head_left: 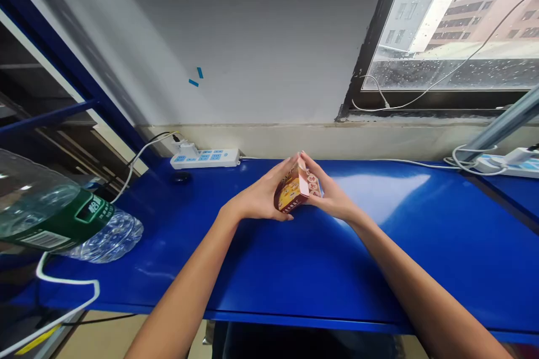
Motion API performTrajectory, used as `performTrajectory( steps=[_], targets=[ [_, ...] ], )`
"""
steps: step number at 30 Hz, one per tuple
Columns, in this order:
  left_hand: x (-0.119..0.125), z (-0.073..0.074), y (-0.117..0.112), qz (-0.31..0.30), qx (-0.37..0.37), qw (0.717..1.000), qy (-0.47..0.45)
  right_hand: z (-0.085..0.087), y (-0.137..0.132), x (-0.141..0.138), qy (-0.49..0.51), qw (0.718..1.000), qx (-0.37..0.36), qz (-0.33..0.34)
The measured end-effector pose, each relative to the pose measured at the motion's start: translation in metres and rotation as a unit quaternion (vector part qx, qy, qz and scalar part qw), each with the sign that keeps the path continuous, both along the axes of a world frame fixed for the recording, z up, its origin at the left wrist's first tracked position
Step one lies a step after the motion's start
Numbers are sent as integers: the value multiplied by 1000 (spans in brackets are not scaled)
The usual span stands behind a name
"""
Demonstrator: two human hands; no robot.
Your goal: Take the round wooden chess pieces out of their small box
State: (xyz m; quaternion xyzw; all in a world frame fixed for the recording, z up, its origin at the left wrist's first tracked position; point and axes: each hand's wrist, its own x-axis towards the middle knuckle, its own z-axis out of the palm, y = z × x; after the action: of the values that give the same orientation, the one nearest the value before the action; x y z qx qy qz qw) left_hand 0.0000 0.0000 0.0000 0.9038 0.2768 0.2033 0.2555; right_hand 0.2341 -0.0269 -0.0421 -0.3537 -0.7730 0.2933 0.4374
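The left hand (261,196) and the right hand (330,193) meet over the blue table (379,247), fingers curled loosely around a small box (292,192) printed in red and yellow. The box sits tilted between the palms, its lower edge close to the table; whether it touches cannot be told. Beyond the left hand lies a white power strip (205,157) against the wall. Far to the left rests a plastic water bottle (63,213) on its side. Well past the right hand runs a window (455,33).
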Motion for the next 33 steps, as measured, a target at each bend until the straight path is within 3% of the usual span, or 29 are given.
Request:
performTrajectory(
  steps=[5, 9, 12, 18, 22, 24, 26, 28, 30, 33],
  targets=[
    [-6, 1, -2, 22, -23, 998, -48, -1, 1, -6, -86, 995, 1, -53],
    [-27, -3, 3, 78, 3, 989, -127, -9, 1, 15, -142, 981, 52, -122],
    [-42, -13, 12, 127, -49, 973, -185, -21, 1, 33, -213, 968, 26, -130],
    [-73, -22, 30, 143, -173, 965, -137, -33, 5, 44, -251, 963, -2, -99],
    [-96, -22, 36, 149, -198, 962, -111, -33, 6, 47, -245, 963, -19, -111],
    [-101, -19, 34, 180, -172, 964, -94, -33, 5, 47, -245, 963, -22, -111],
    [-96, -14, 28, 230, -84, 969, -32, -34, 3, 46, -248, 962, -17, -115],
    [-83, -10, 21, 233, 1, 972, 25, -33, 3, 44, -253, 960, -13, -121],
    [-65, -10, 14, 179, 38, 982, 47, -33, 5, 42, -250, 961, -6, -118],
    [-41, -19, 9, 110, 22, 992, 62, -32, 8, 42, -221, 968, 2, -117]
  ],
)
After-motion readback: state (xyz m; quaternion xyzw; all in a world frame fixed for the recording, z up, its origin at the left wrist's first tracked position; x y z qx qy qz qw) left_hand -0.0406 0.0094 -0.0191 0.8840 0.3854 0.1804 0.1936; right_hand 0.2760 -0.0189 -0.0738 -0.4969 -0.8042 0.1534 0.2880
